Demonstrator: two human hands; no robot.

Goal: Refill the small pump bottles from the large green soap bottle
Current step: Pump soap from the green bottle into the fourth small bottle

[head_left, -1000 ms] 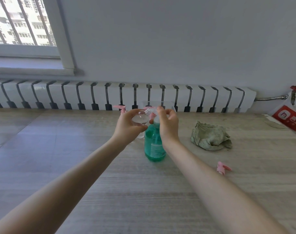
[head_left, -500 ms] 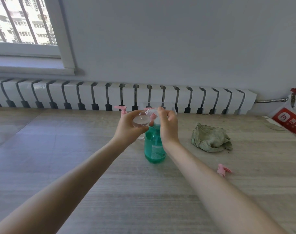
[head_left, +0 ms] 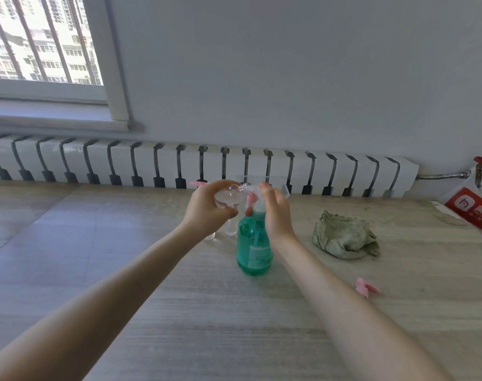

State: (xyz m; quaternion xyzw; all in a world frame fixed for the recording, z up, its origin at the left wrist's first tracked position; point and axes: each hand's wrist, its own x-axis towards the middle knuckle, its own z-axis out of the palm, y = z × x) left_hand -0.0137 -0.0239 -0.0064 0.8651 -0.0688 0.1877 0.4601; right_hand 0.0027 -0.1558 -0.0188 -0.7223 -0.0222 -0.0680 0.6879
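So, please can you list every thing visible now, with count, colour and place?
large green soap bottle: 1, green, upright, centre of table
small bottle: 1, clear, tilted, held above table
other small bottles: 2, clear, on table, left of green bottle
loose pump head: 1, pink, table, right
cloth: 1, grey-green, table, right
packet: 1, red and white, far right
radiator: 1, white, behind table
left hand: 1, holds small bottle
right hand: 1, grips green bottle's pump
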